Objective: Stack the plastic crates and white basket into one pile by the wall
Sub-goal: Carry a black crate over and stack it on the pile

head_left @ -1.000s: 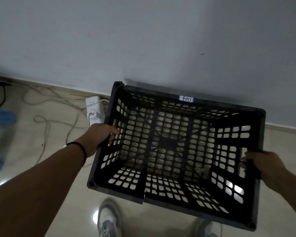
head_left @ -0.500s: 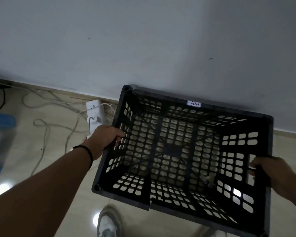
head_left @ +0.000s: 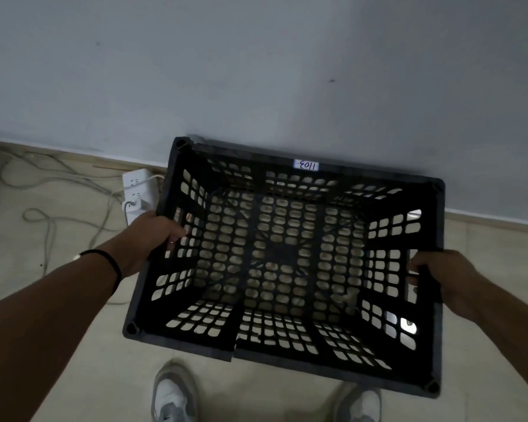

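Black crate [head_left: 282, 260] held open-side up, far rim close by wall [head_left: 256, 71], above floor [head_left: 73, 345]. Left hand [head_left: 148, 239] clamped on left rim; right hand [head_left: 439, 277] gripping right rim. Power strip [head_left: 139, 193] just left.

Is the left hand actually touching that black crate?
Touching. The head view shows the left hand on the black crate, fingers curled over its left rim.
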